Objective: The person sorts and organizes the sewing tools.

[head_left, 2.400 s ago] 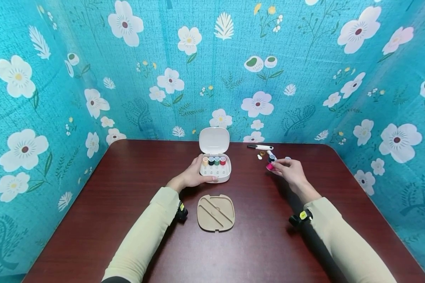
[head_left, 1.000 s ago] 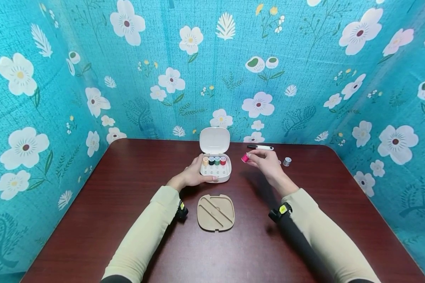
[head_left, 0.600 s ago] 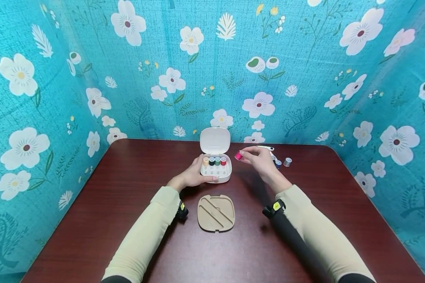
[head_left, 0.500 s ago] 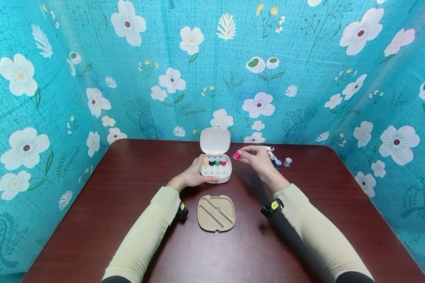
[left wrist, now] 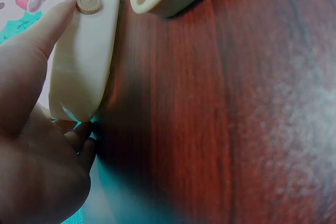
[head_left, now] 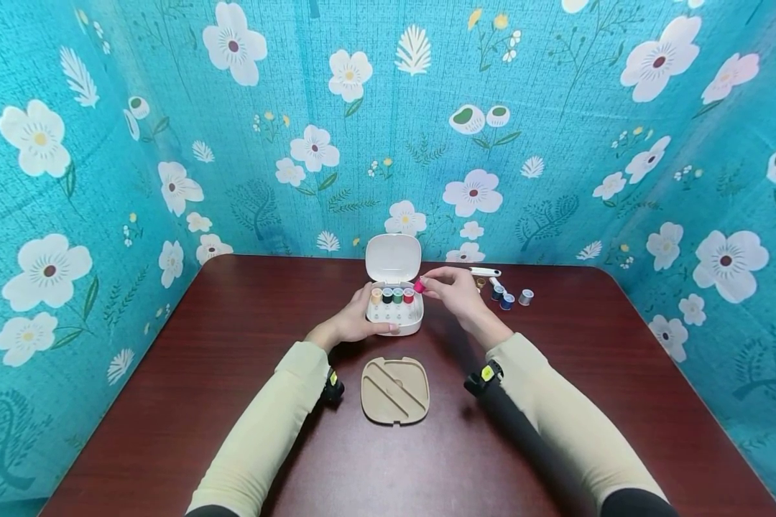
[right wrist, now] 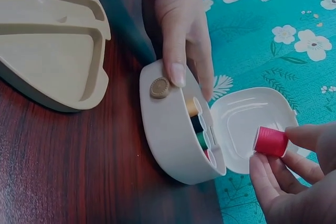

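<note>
My left hand (head_left: 349, 322) grips the white sewing box (right wrist: 173, 135) from its left side, the thumb on its front by a round tan button (right wrist: 160, 87). The box's lid (head_left: 393, 258) stands raised at the back. Inside, a row of thread spools, cream (head_left: 376, 296), black (head_left: 387, 296), green (head_left: 397, 295) and red (head_left: 409, 295), fills the rear pegs; the front pegs are bare. My right hand (head_left: 455, 293) pinches a pink thread spool (right wrist: 271, 141) between thumb and fingers. That spool is held above the box's right rear rim, near the red one.
A tan divided tray (head_left: 396, 413) lies in front of the box. Off to the right are a blue spool (head_left: 507, 301), a dark spool (head_left: 497, 293), a grey spool (head_left: 525, 296), a white-handled tool (head_left: 486, 272) and a small gold piece (head_left: 481, 283). A floral curtain borders the table.
My right hand has carried the pink spool leftward from the loose spools to the box's right rim, uncovering the items there. My left hand has kept its place on the box.
</note>
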### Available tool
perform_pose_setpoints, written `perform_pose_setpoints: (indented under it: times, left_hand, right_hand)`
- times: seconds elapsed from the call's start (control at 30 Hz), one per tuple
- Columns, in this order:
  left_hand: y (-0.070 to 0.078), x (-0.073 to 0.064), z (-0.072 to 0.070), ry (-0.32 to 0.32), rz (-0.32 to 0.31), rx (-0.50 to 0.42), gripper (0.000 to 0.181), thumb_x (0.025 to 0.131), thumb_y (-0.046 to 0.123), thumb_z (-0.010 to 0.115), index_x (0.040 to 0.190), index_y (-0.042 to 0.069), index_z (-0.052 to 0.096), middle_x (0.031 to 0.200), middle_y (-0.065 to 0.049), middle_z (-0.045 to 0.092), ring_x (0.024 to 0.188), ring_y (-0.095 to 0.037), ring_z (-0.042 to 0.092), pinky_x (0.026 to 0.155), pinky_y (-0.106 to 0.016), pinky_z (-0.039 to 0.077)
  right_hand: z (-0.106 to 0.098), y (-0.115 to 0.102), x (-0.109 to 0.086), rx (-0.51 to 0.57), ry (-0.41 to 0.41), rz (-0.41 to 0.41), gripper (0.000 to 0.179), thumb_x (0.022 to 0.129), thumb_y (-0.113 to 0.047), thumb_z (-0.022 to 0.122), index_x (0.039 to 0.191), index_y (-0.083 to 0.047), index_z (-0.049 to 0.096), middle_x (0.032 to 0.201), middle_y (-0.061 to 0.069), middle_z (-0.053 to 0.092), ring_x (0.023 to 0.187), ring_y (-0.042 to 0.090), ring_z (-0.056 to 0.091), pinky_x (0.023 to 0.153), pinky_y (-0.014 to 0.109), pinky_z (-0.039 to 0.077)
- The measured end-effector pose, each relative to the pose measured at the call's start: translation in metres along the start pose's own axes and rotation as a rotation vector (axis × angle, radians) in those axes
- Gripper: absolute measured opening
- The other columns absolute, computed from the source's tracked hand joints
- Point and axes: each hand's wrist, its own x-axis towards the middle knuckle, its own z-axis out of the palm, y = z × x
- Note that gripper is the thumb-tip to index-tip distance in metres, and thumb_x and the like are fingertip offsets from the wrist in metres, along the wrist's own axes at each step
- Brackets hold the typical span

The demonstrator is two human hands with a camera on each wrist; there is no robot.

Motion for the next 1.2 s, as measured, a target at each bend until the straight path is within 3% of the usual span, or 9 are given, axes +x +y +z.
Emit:
perform_pose_setpoints:
  times: [0.1, 0.33, 0.57, 0.8, 1.0, 1.2]
  left_hand:
    - [-0.001, 0.0, 0.0, 0.001, 0.001, -0.003, 0.1, 0.085, 0.035, 0.085, 0.158, 0.009, 0.022, 0.15, -0.021, 0.035, 0.14, -0.034, 0.033, 0.116, -0.052, 0.03]
    - [0.001, -0.001, -0.001, -0.007, 0.0, -0.004, 0.101, 0.084, 0.036, 0.086, 0.158, 0.009, 0.022, 0.151, -0.022, 0.034, 0.14, -0.035, 0.032, 0.116, -0.051, 0.029]
    - [0.002, -0.002, -0.002, -0.009, -0.005, -0.008, 0.101, 0.085, 0.036, 0.085, 0.158, 0.009, 0.022, 0.151, -0.023, 0.033, 0.14, -0.036, 0.033, 0.116, -0.052, 0.03]
    - [0.003, -0.003, -0.002, -0.014, -0.003, -0.009, 0.1, 0.085, 0.034, 0.085, 0.158, 0.008, 0.022, 0.151, -0.022, 0.033, 0.141, -0.035, 0.032, 0.117, -0.05, 0.029]
    - [0.002, -0.002, -0.002, -0.012, 0.008, -0.004, 0.097, 0.086, 0.033, 0.084, 0.157, 0.007, 0.023, 0.149, -0.022, 0.034, 0.14, -0.036, 0.033, 0.116, -0.049, 0.03]
    - [0.002, -0.003, -0.001, -0.016, -0.028, 0.011, 0.104, 0.086, 0.034, 0.084, 0.16, 0.005, 0.016, 0.156, -0.024, 0.026, 0.144, -0.035, 0.031, 0.118, -0.048, 0.028]
  right_hand:
    - [0.003, 0.001, 0.001, -0.006, -0.004, -0.014, 0.028, 0.1, -0.012, 0.068, 0.12, 0.008, 0.066, 0.12, 0.023, 0.065, 0.11, 0.04, 0.068, 0.101, 0.047, 0.05]
    - [0.012, 0.003, 0.006, -0.045, -0.004, -0.043, 0.025, 0.099, -0.011, 0.068, 0.118, 0.006, 0.068, 0.114, 0.02, 0.067, 0.103, 0.027, 0.069, 0.098, 0.044, 0.053]
    - [0.021, 0.005, 0.009, -0.098, -0.025, -0.064, 0.025, 0.099, -0.012, 0.068, 0.118, 0.005, 0.07, 0.113, 0.021, 0.069, 0.105, 0.031, 0.068, 0.098, 0.046, 0.053]
    - [0.029, 0.01, 0.014, -0.223, -0.024, -0.103, 0.021, 0.098, -0.016, 0.07, 0.112, -0.001, 0.073, 0.106, 0.015, 0.072, 0.096, 0.025, 0.068, 0.086, 0.037, 0.054]
    - [0.036, 0.01, 0.016, -0.291, -0.014, -0.108, 0.018, 0.097, -0.018, 0.071, 0.108, -0.004, 0.075, 0.107, 0.012, 0.073, 0.099, 0.025, 0.065, 0.087, 0.039, 0.052]
    - [0.043, 0.009, 0.016, -0.323, -0.016, -0.115, 0.017, 0.097, -0.017, 0.072, 0.108, -0.004, 0.075, 0.106, 0.012, 0.074, 0.095, 0.024, 0.066, 0.078, 0.034, 0.052]
